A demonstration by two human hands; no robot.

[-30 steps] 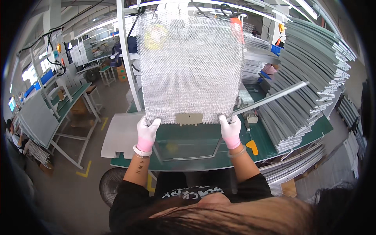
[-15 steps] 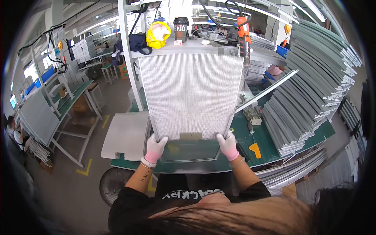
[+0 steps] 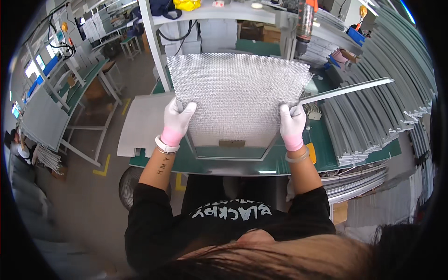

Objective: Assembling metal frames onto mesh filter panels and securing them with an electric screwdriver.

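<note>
Between my two hands is a silvery metal mesh sheet (image 3: pixel 238 88), tilted, with its far edge raised and slightly bowed. My left hand (image 3: pixel 179 116), in a white glove with a pink cuff, grips its left edge, thumb on top. The right edge is gripped by my right hand (image 3: pixel 293 122), gloved the same way. Under the sheet's near part, a thin pale metal frame (image 3: pixel 228 159) shows on the green worktable (image 3: pixel 186 165). A small brownish plate (image 3: pixel 232 143) sits at the near edge. A long metal strip (image 3: pixel 350 91) sticks out past my right hand.
Flat pale panels (image 3: pixel 144 123) lie left of the sheet. On the right stands a tall stack of grey metal frames (image 3: pixel 373 107). A power screwdriver (image 3: pixel 305 23) hangs above the bench, and a yellow tool (image 3: pixel 312 153) lies beside my right wrist. A shelf (image 3: pixel 224 14) crosses behind.
My hands have gone from the sheet's near corners to farther up its sides. The metal strip at right now lies at a flatter angle. The view has tilted downward.
</note>
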